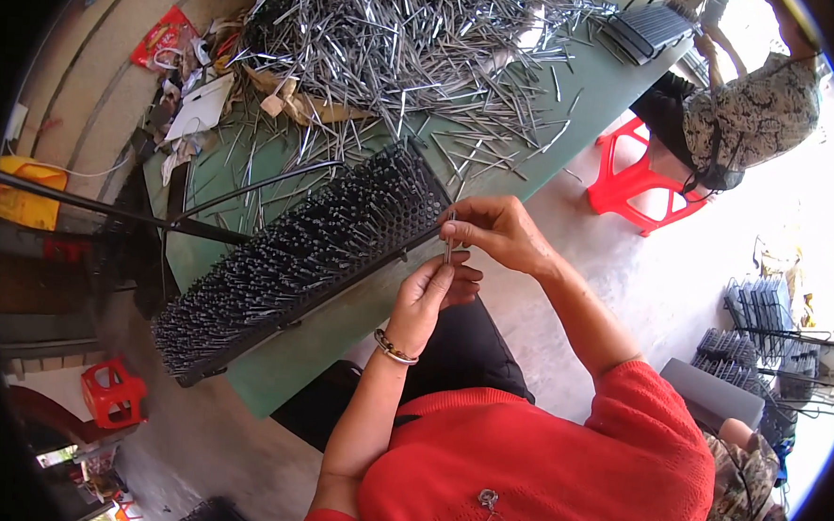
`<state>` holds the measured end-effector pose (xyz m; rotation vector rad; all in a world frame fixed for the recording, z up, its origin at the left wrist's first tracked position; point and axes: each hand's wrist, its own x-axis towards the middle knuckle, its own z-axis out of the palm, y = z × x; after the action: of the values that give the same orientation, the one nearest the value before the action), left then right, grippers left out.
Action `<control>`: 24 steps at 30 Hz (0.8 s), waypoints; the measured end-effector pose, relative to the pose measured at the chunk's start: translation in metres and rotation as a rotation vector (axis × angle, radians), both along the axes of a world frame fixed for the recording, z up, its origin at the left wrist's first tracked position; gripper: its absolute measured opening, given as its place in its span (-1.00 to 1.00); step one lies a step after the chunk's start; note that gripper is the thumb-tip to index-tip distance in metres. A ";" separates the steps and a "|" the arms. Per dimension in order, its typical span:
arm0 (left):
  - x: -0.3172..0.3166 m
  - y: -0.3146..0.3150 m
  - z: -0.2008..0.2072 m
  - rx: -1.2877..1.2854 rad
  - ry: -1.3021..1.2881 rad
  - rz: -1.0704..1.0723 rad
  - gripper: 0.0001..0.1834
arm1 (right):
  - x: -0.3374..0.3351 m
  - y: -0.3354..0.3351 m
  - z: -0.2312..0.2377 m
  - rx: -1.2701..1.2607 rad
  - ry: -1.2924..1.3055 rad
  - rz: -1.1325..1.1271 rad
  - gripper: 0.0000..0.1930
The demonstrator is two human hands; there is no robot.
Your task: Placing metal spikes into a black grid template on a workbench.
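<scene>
A long black rack (295, 254) full of upright thin metal rods lies slantwise along the table's edge; bare holes show at its right end. Just off that end, my left hand (425, 294), with bracelets at its wrist, pinches a few thin metal rods (450, 251) from below. The fingers of my right hand (505, 229) close on the same rods near their upper end. How many rods there are is too small to tell. Behind the rack a big heap of loose metal rods (390, 47) spreads over the table.
The green table (536, 154) also bears cardboard scraps and another rack (648, 32) at its far right corner. A person (750, 118) is there beside a red stool (643, 183). A black bar (108, 211) crosses above the rack's left. Stacked racks (758, 316) stand at the right.
</scene>
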<state>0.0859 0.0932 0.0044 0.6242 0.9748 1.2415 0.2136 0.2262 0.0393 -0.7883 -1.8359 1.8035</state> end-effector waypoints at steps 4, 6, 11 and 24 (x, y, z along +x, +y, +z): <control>0.005 0.007 -0.005 0.075 0.222 0.106 -0.63 | 0.001 0.004 -0.001 -0.038 0.082 -0.030 -0.79; 0.011 0.010 -0.001 0.064 0.262 0.151 -0.64 | 0.002 0.007 -0.005 -0.006 0.105 -0.058 -0.79; 0.012 0.012 -0.006 0.041 0.288 0.211 -0.67 | -0.001 0.024 0.014 0.424 0.120 -0.254 -0.84; 0.011 0.000 -0.019 -0.026 0.368 0.060 -0.68 | -0.034 0.050 0.008 0.935 0.131 -0.131 -0.83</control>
<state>0.0966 0.0932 -0.0145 0.8267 1.3206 1.1866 0.1793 0.2758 0.0471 -0.3880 -2.1474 0.7177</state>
